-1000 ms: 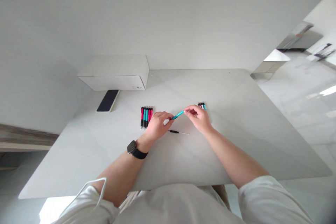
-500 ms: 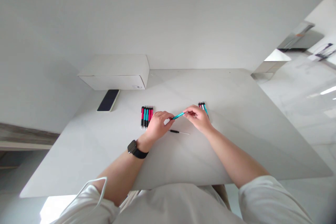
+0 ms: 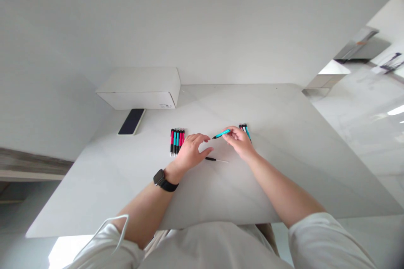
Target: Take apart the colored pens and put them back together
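Observation:
My right hand [image 3: 239,141] pinches a teal pen barrel [image 3: 221,134] with a black tip, holding it slightly above the white table [image 3: 284,168]. My left hand [image 3: 191,151], with a black watch on its wrist, rests on the table with fingers loosely apart and nothing in them, just left of the pen's tip. A thin refill [image 3: 216,160], black at one end, lies on the table between my hands. A row of several red and teal pens [image 3: 176,141] lies just left of my left hand. A smaller group of pens [image 3: 245,128] lies behind my right hand.
A white cardboard box [image 3: 140,88] stands at the table's back left against the wall. A dark phone [image 3: 131,121] lies flat in front of it. To the right of the table is a shiny floor and other furniture [image 3: 360,48].
My left hand has let go of the teal pen and its fingers have spread. My right hand now holds the pen alone, moved slightly to the right.

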The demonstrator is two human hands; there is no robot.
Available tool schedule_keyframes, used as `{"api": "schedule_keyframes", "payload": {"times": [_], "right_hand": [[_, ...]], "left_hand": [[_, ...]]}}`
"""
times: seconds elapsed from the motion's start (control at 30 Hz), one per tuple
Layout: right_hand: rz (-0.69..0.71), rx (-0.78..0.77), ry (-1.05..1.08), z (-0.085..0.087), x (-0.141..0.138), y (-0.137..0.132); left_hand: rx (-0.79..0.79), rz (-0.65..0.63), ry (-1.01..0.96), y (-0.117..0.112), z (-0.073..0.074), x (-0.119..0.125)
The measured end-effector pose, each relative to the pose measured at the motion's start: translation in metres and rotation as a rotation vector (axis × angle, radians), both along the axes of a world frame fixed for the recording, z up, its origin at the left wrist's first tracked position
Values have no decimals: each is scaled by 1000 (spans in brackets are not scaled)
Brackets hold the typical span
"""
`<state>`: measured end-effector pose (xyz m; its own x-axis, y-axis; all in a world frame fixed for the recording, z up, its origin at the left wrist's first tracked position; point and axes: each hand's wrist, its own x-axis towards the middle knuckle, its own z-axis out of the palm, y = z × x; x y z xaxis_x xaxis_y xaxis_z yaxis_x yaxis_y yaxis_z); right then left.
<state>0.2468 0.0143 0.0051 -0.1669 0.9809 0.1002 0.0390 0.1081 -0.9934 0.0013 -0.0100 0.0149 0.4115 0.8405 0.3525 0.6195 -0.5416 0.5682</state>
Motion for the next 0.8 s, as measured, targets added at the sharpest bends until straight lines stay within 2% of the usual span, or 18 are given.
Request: {"api": "schedule_keyframes", "payload": {"times": [0.1, 0.2, 0.43, 0.53, 0.63, 0.73, 0.8], "right_hand": [[-107, -4, 59, -4, 6, 7], [-130, -43, 105, -6, 10, 12], [-195, 14, 38, -4, 13, 12], [-221, 88, -5, -3, 14, 11], [-199, 179, -76, -1, 13, 8], [-202, 307, -246, 4, 13, 5], [-192, 400, -358, 7, 12, 3]], "left_hand": [[13, -130, 107, 2, 1, -6], [22, -222, 188, 3, 1, -11], [4, -247, 159, 3, 3, -9], [-17, -185, 68, 4, 5, -7], [-8, -20, -50, 7, 7, -8], [19, 162, -141, 9, 8, -12], [27, 235, -166, 11, 8, -14]]}}
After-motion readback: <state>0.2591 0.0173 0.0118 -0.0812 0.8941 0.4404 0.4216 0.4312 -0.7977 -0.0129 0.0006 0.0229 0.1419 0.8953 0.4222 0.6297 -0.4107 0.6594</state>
